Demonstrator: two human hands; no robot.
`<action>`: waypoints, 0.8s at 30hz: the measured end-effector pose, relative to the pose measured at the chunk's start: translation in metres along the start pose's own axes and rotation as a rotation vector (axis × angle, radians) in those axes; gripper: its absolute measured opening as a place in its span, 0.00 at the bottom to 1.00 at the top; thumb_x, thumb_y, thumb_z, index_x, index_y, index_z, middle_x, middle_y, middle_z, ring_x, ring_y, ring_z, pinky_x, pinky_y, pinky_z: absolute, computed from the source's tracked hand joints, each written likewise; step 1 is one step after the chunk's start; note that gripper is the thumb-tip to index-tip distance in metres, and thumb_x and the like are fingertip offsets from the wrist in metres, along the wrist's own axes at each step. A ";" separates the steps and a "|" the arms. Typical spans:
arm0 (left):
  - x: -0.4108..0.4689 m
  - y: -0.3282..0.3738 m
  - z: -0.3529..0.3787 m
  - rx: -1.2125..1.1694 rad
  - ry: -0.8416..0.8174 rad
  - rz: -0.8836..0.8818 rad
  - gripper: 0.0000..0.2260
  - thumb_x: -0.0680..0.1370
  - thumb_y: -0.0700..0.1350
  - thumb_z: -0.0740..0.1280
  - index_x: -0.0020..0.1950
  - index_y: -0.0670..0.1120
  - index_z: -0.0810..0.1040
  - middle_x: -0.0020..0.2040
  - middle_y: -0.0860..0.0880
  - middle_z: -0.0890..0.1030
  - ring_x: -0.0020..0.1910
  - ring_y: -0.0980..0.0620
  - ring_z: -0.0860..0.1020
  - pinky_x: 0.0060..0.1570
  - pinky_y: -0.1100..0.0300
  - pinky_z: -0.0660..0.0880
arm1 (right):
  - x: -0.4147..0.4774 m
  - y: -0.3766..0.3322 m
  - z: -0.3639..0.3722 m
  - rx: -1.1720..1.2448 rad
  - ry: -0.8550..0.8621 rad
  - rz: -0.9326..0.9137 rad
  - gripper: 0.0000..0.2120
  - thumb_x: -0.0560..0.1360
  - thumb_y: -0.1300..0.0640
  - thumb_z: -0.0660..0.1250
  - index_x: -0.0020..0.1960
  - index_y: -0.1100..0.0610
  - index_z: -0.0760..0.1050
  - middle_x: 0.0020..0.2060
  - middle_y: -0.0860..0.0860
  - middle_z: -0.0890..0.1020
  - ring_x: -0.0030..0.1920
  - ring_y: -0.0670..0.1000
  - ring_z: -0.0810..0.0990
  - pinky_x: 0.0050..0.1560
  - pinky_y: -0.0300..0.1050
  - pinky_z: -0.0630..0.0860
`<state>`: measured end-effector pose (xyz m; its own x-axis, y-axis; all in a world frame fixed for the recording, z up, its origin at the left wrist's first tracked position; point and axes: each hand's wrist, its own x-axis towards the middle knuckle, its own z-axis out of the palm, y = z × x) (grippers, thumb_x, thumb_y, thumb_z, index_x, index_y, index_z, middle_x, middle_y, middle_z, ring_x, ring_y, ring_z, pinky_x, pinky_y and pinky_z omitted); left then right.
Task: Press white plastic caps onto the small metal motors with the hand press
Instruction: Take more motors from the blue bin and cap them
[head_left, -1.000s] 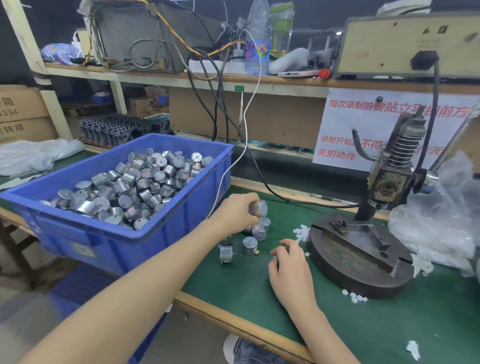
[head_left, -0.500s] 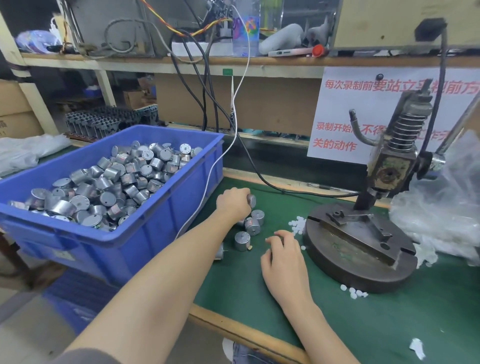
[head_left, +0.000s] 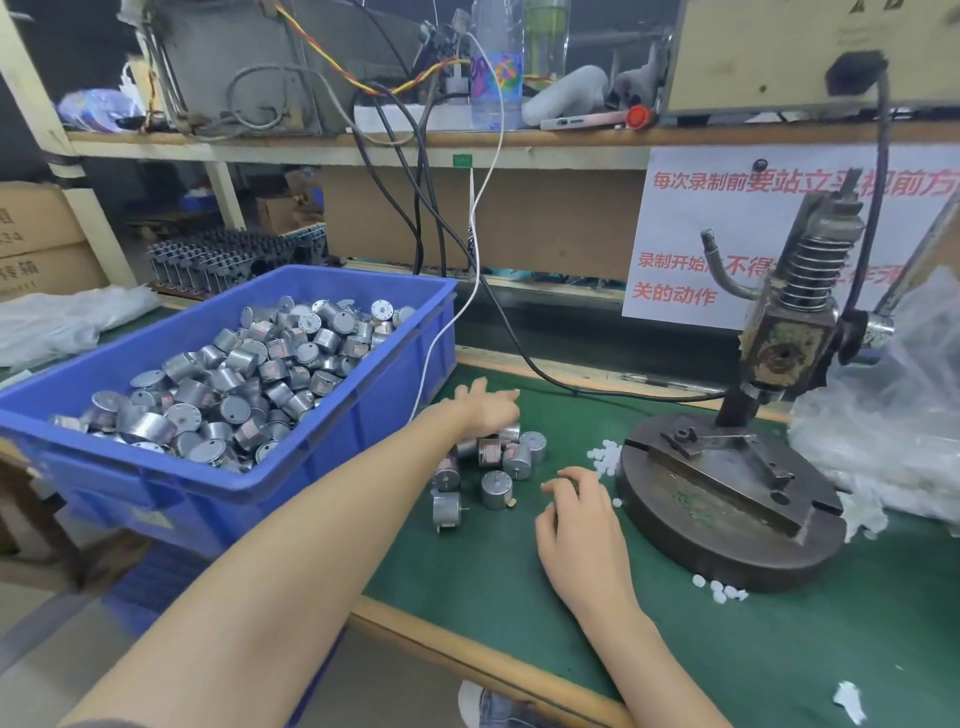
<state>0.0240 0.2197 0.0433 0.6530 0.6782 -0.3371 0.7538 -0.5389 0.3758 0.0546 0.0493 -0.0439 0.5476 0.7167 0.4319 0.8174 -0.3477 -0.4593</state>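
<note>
Hand press is sitting on the green mat, both hands staying off it. Left hand is reaching out well to the left of the press, fingers straight and spread apart over the loose motors - touching or just above the pile, can't tell which, that spot is blurring. It is gripping nothing visible. The loose motors are lying in a small cluster on the mat left of the press base, some on their sides, some on end. Right hand is resting on the mat just left of the press base and nearer the front edge than the cluster, fingers bent, tips pointing down at the mat. I cannot tell whether it is pinching a cap under them. White caps are lying in a small heap against the left edge of the press base, just beyond the right fingertips - a few more caps are lying at the front of the base. Blue bin is sitting far left of the press, past the cluster, heaped with bulk motors. Clear plastic bag is bunching up just right of the press. White sign with red text is hanging behind the press. White cable is hanging down between bin and press.
</note>
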 end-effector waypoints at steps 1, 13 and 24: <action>-0.005 0.003 -0.009 0.015 0.055 0.044 0.26 0.77 0.44 0.53 0.74 0.58 0.56 0.77 0.45 0.49 0.75 0.41 0.48 0.71 0.41 0.47 | 0.000 0.000 0.000 0.002 -0.003 0.003 0.10 0.74 0.65 0.61 0.54 0.64 0.76 0.58 0.57 0.74 0.55 0.58 0.74 0.51 0.49 0.72; -0.101 -0.092 -0.115 0.274 0.378 -0.178 0.18 0.78 0.49 0.59 0.65 0.41 0.70 0.52 0.45 0.75 0.49 0.45 0.73 0.43 0.56 0.69 | -0.005 -0.002 -0.006 -0.004 -0.027 0.011 0.11 0.74 0.66 0.62 0.55 0.65 0.76 0.57 0.58 0.74 0.54 0.59 0.76 0.49 0.49 0.73; -0.104 -0.148 -0.079 0.455 -0.212 -0.285 0.14 0.78 0.45 0.57 0.64 0.48 0.68 0.59 0.45 0.74 0.53 0.44 0.75 0.49 0.53 0.71 | -0.006 -0.005 -0.007 -0.072 -0.055 0.032 0.12 0.75 0.64 0.60 0.56 0.63 0.75 0.57 0.56 0.74 0.52 0.58 0.76 0.50 0.48 0.71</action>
<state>-0.1616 0.2686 0.0908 0.3846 0.7385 -0.5537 0.8273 -0.5419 -0.1481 0.0487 0.0425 -0.0389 0.5642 0.7362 0.3738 0.8117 -0.4118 -0.4141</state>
